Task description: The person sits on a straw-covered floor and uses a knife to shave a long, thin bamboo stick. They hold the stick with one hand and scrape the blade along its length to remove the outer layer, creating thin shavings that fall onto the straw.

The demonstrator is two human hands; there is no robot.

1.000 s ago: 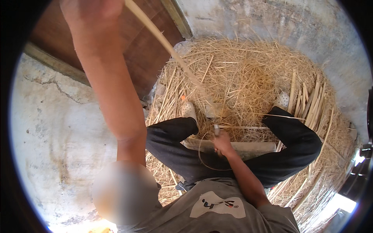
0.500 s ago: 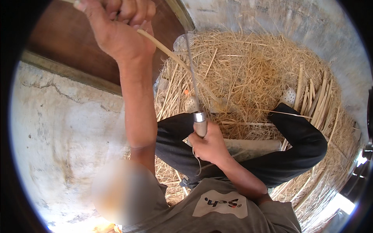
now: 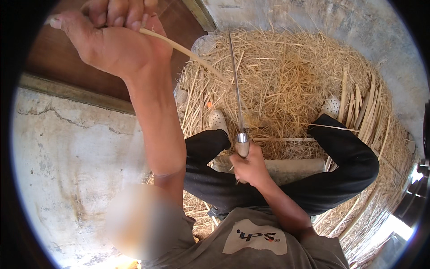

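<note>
My left hand (image 3: 114, 45) is raised at the upper left, fingers curled around a thin pale strip (image 3: 188, 53) that looks like split bamboo. The strip slopes down to the right, and its lower end passes by the knife blade. In front of my lap, my right hand (image 3: 251, 163) grips a long, narrow knife (image 3: 236, 85) by its wooden handle with a metal collar. Its blade points up and away from me. Whether blade and strip touch, I cannot tell.
Straw-like shavings (image 3: 286, 67) cover the floor. A bundle of split strips (image 3: 367, 107) lies at the right, beside a light perforated clog (image 3: 330, 106). The other clog (image 3: 217, 121) is at the left. A pale log-like piece (image 3: 295, 167) lies before my lap. Walls (image 3: 76, 152) stand close.
My left hand has moved a little left, drawing the strip with it. My right hand and the knife have shifted slightly right, and the blade stands more upright.
</note>
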